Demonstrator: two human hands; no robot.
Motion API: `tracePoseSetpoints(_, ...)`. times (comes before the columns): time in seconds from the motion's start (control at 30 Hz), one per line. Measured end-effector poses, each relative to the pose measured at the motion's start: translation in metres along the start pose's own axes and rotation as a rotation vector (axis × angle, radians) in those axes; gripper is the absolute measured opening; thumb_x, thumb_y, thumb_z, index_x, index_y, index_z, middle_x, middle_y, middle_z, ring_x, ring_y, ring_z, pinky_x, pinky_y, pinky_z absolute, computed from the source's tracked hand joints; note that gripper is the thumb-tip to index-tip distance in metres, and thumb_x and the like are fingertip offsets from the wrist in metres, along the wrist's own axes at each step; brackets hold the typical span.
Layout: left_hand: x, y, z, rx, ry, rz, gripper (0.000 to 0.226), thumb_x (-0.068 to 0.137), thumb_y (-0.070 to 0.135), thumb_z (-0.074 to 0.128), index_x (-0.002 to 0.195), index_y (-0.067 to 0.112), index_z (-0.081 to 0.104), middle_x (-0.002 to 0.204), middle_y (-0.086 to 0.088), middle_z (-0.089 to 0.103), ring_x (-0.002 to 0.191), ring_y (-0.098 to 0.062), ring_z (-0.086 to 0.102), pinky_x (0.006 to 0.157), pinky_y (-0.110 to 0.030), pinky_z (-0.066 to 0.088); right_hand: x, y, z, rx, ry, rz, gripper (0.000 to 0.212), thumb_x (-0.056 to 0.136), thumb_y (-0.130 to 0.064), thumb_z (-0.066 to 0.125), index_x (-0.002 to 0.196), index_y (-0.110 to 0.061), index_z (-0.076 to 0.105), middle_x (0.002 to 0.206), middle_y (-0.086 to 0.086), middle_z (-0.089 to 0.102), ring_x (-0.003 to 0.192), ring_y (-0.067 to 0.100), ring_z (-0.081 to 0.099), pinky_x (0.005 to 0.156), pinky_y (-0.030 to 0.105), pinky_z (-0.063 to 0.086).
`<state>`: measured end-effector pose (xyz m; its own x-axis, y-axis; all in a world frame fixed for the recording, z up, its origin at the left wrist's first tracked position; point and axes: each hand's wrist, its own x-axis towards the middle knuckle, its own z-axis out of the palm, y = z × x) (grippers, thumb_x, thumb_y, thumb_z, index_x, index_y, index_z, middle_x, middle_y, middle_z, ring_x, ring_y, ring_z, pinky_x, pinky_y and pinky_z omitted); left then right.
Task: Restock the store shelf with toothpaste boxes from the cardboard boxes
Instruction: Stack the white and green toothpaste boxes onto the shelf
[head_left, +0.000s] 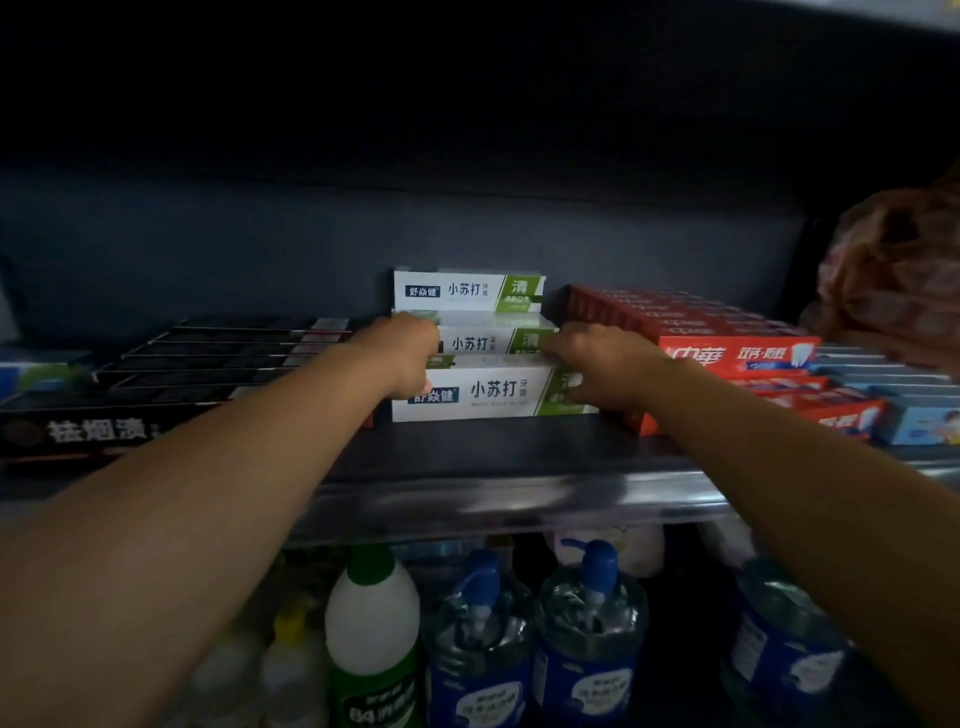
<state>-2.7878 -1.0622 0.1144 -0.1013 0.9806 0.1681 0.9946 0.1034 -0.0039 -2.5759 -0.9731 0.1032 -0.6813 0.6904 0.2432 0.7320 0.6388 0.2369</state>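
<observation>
Arms are stretched forward onto the shelf (483, 447), with left hand (402, 353) and right hand (597, 366) clamped on the front toothpaste box (493, 392) ends.

- We see two arms, both bare from the lower corners of the frame up to the hands; no sleeve edge shows anywhere along them.
- The left hand (402, 353), just left of centre, shows no glove, ring or watch.
- The right hand (597, 364), just right of centre, is likewise bare, its wrist without strap or band.
</observation>
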Motion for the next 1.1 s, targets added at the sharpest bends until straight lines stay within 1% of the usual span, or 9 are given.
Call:
tracePoseSetpoints(0.1,0.013,0.001,0.000,0.085,0.020,-0.018,0.031,0.085,0.017,0.070,0.113,0.007,0.062,0.101,-0.010,0.055,0.088,-0.026,0.054,0.071,-0.031,0.043,0.015,0.001,0.002,-0.018,0.014,-0.004,0.051,0.084,-0.018,0.065,0.132,-0.023,0.050,0.132,0.006,0.049,0.118,0.026,0.051,0.092,0.037,0.046)
tracePoseSetpoints(0.2,0.027,-0.005,0.005,0.121,0.025,-0.030,0.031,0.086,0.013,0.068,0.115,0.007,0.060,0.102,-0.010,0.056,0.086,-0.025,0.054,0.071,-0.032,0.045,0.027,0.001,0.006,-0.013,0.022,-0.001,0.047,0.086,-0.018,0.064,0.131,-0.022,0.051,0.132,0.005,0.050,0.119,0.024,0.050,0.095,0.036,0.044)
tracePoseSetpoints(0.3,0.042,-0.012,0.010,0.148,0.027,-0.059,0.021,0.087,0.009,0.066,0.107,0.005,0.061,0.090,-0.008,0.052,0.080,-0.024,0.052,0.068,-0.032,0.043,0.040,0.002,0.012,0.005,0.049,0.014,0.043,0.085,-0.018,0.066,0.126,-0.019,0.051,0.130,0.005,0.051,0.116,0.024,0.052,0.091,0.034,0.044)
tracePoseSetpoints(0.4,0.055,-0.014,0.011,0.131,0.013,-0.067,0.010,0.086,0.009,0.068,0.092,0.006,0.060,0.090,-0.011,0.056,0.077,-0.024,0.054,0.065,-0.031,0.042,0.053,0.008,0.017,0.015,0.055,0.022,0.041,0.084,-0.016,0.066,0.123,-0.017,0.052,0.127,0.007,0.052,0.113,0.025,0.052,0.089,0.034,0.044)
tracePoseSetpoints(0.5,0.068,-0.018,0.016,0.117,0.017,-0.062,0.014,0.089,0.005,0.063,0.103,0.002,0.063,0.101,-0.015,0.060,0.080,-0.025,0.054,0.066,-0.031,0.041,0.063,0.013,0.022,0.021,0.054,0.024,0.038,0.083,-0.016,0.067,0.119,-0.017,0.054,0.124,0.008,0.053,0.111,0.025,0.053,0.089,0.034,0.043)
tracePoseSetpoints(0.57,0.077,-0.021,0.023,0.126,0.030,-0.062,0.019,0.090,0.001,0.057,0.108,0.001,0.063,0.100,-0.014,0.059,0.081,-0.024,0.053,0.067,-0.030,0.040,0.066,0.016,0.024,0.012,0.050,0.027,0.036,0.084,-0.016,0.066,0.117,-0.017,0.055,0.123,0.007,0.054,0.110,0.025,0.053,0.088,0.034,0.044)
tracePoseSetpoints(0.8,0.094,-0.029,0.034,0.153,0.060,-0.065,0.017,0.090,0.001,0.056,0.105,0.002,0.063,0.102,-0.015,0.061,0.081,-0.026,0.056,0.066,-0.030,0.042,0.080,0.023,0.026,0.023,0.042,0.036,0.034,0.085,-0.015,0.066,0.118,-0.019,0.059,0.121,0.005,0.057,0.108,0.022,0.055,0.090,0.036,0.048)
tracePoseSetpoints(0.93,0.096,-0.033,0.036,0.132,0.078,-0.078,0.021,0.090,0.000,0.054,0.109,0.003,0.063,0.106,-0.016,0.061,0.089,-0.029,0.059,0.069,-0.031,0.042,0.084,0.023,0.028,0.048,0.037,0.055,0.034,0.084,-0.014,0.067,0.116,-0.021,0.060,0.118,0.004,0.058,0.104,0.021,0.056,0.088,0.036,0.049)
tracePoseSetpoints(1.1,0.097,-0.034,0.036,0.126,0.076,-0.087,0.021,0.089,0.000,0.057,0.108,0.003,0.065,0.102,-0.014,0.061,0.087,-0.029,0.060,0.071,-0.034,0.047,0.087,0.020,0.027,0.040,0.025,0.055,0.033,0.083,-0.014,0.068,0.114,-0.021,0.058,0.118,0.004,0.057,0.104,0.021,0.056,0.088,0.033,0.048)
